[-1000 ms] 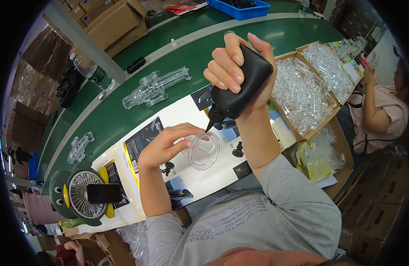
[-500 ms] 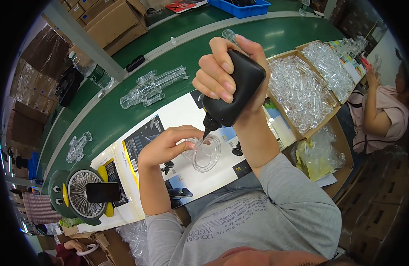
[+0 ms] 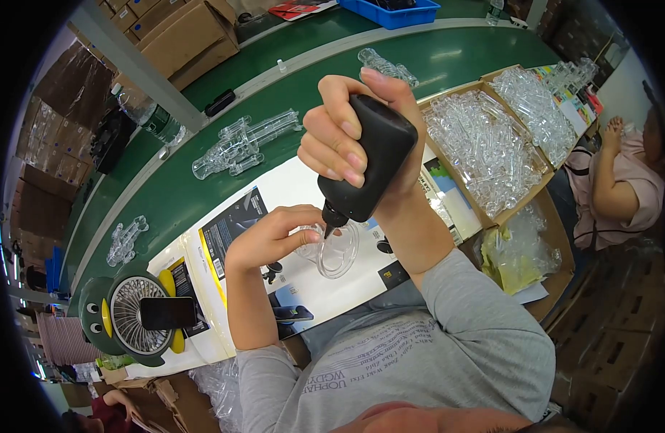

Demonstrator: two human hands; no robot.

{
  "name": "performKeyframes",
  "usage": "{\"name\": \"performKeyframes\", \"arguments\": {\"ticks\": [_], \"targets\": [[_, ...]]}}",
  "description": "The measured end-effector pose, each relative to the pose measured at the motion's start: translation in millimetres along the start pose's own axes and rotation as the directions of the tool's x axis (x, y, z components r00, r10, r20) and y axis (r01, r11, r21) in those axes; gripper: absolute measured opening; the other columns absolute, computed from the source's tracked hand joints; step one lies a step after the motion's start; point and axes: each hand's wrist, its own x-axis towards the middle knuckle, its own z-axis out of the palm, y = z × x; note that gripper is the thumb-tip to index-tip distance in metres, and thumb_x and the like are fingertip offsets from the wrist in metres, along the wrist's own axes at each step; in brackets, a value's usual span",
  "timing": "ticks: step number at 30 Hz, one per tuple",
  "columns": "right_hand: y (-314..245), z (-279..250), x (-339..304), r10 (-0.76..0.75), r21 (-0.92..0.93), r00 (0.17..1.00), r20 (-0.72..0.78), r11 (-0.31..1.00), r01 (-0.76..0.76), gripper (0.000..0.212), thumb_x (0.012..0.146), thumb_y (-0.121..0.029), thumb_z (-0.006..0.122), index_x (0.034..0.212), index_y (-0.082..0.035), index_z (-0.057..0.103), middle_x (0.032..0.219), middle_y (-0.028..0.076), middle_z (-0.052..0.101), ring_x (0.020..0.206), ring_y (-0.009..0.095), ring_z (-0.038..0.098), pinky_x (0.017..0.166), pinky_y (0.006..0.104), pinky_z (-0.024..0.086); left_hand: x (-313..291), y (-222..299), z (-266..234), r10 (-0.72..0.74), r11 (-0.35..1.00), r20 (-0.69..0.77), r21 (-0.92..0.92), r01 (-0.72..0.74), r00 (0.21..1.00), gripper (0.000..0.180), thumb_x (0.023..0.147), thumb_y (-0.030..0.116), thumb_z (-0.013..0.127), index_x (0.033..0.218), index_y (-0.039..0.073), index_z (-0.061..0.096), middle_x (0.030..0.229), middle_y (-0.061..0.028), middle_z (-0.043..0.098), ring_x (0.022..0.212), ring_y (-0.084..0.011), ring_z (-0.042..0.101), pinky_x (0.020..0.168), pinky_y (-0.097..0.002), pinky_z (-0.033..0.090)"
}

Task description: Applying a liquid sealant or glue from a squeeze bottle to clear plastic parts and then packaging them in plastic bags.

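A black squeeze bottle (image 3: 373, 155) with a thin pointed nozzle is gripped in my right hand (image 3: 340, 130), tilted nozzle-down. My left hand (image 3: 278, 234) pinches a clear plastic piece with a round rim (image 3: 340, 252) above the printed cardboard. The nozzle tip points at that piece beside my left fingertips; whether they touch I cannot tell. On the green conveyor behind my hands lies a clear plastic assembly of tubes (image 3: 242, 146). Another clear assembly (image 3: 386, 65) is beyond my right hand, and a smaller clear one (image 3: 127, 239) sits at the left.
Boxes of small clear parts (image 3: 487, 148) stand at the right, near a seated co-worker (image 3: 617, 180). A penguin-shaped fan (image 3: 127, 317) with a phone (image 3: 168, 313) in front is at lower left. A water bottle (image 3: 148, 115) stands by the post; a blue tray (image 3: 390, 14) sits at the back.
My right hand has moved the squeeze bottle slightly left and down, bringing its nozzle nearer my left fingertips. The clear assemblies behind have slid slightly left. The co-worker at the right has moved their hands.
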Motion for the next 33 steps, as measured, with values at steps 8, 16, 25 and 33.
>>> {"name": "performKeyframes", "arguments": {"ticks": [8,16,25,33], "targets": [[-4,-2,0,-0.008,-0.017,1.000,0.001,1.000,0.008,0.044,0.089,-0.039,0.031,0.063,-0.006,0.042,0.047,0.005,0.043,0.036,0.013,0.039,0.041,0.0238,0.035,0,0,0,-0.013,1.000,-0.025,0.011,0.013,1.000,0.025,0.086,0.021,0.056,0.095,-0.003,0.058,0.089,-0.0137,0.061,0.082,-0.0284,0.055,0.075,-0.0342,0.043],[-14,-18,4,-0.097,0.045,0.994,0.054,0.995,0.095,0.039,0.092,-0.033,0.028,0.068,-0.007,0.042,0.052,0.004,0.043,0.042,0.013,0.042,0.051,0.0259,0.036,-4,-5,-2,0.046,0.996,-0.166,-0.064,-0.058,0.985,0.031,0.080,0.017,0.063,0.104,-0.002,0.059,0.099,-0.0121,0.062,0.093,-0.0242,0.057,0.083,-0.0324,0.044],[-18,-46,11,-0.600,-0.368,0.771,-0.215,0.781,0.505,0.047,0.090,-0.050,0.035,0.072,-0.008,0.044,0.058,0.004,0.041,0.053,0.015,0.040,0.055,0.0278,0.034,-30,-24,-29,-0.094,0.973,-0.469,-0.232,-0.019,0.878,0.034,0.080,0.016,0.061,0.108,-0.003,0.058,0.103,-0.0105,0.062,0.096,-0.0203,0.058,0.088,-0.0316,0.044],[28,-118,47,-0.488,-0.991,0.867,0.102,0.026,0.131,0.028,0.086,-0.029,0.049,0.070,-0.006,0.050,0.060,0.005,0.051,0.055,0.015,0.052,0.051,0.0315,0.041,-75,-14,-58,-0.074,0.984,-0.774,-0.160,-0.080,0.629,0.039,0.085,0.023,0.060,0.113,-0.004,0.055,0.101,-0.0101,0.063,0.093,-0.0169,0.059,0.084,-0.0290,0.044]]}}
